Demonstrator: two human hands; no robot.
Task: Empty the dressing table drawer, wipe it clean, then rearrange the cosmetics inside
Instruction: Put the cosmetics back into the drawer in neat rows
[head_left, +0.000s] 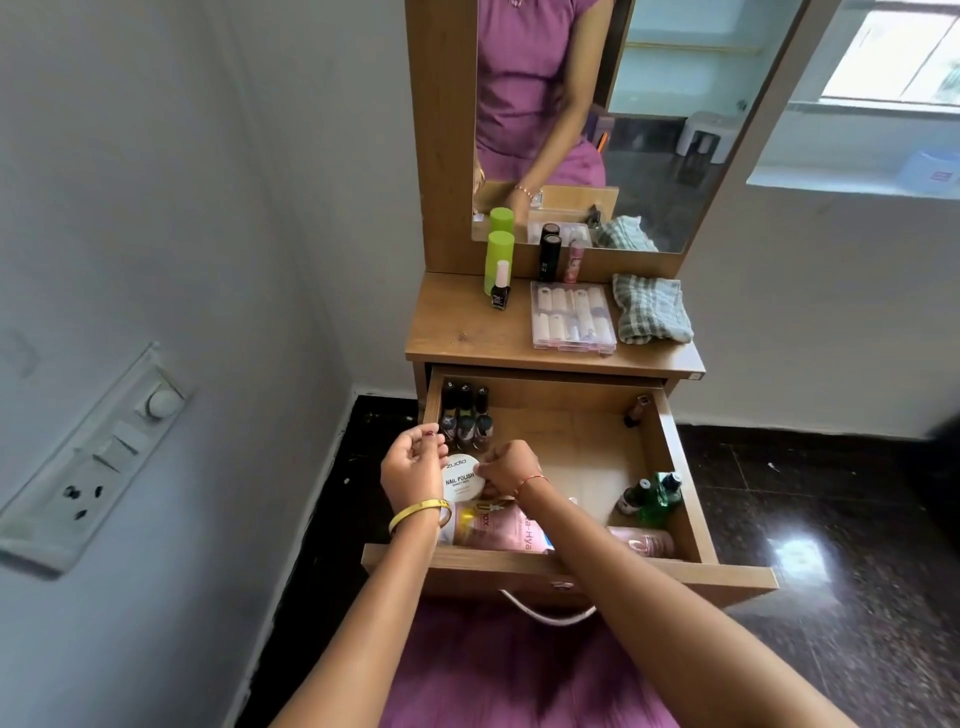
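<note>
The wooden drawer (670, 467) stands pulled open below the dressing table top (457, 332). My right hand (506, 467) grips the edge of a round white nail polish remover jar (461, 480) at the drawer's left side. My left hand (413, 467) hovers just left of the jar, fingers curled, holding nothing that I can see. Several dark nail polish bottles (465, 421) stand in the back left corner. Pink bottles (493, 527) lie along the front. Green bottles (654, 496) lean at the right wall, and a small brown bottle (636, 410) sits at the back right.
On the table top stand a lime green bottle (500, 260), a black nail polish (500, 293), a black tube (549, 254), a pink tube (574, 262), a clear nail box (571, 317) and a folded checked cloth (652, 309). The mirror (649, 130) rises behind. A wall is close on the left.
</note>
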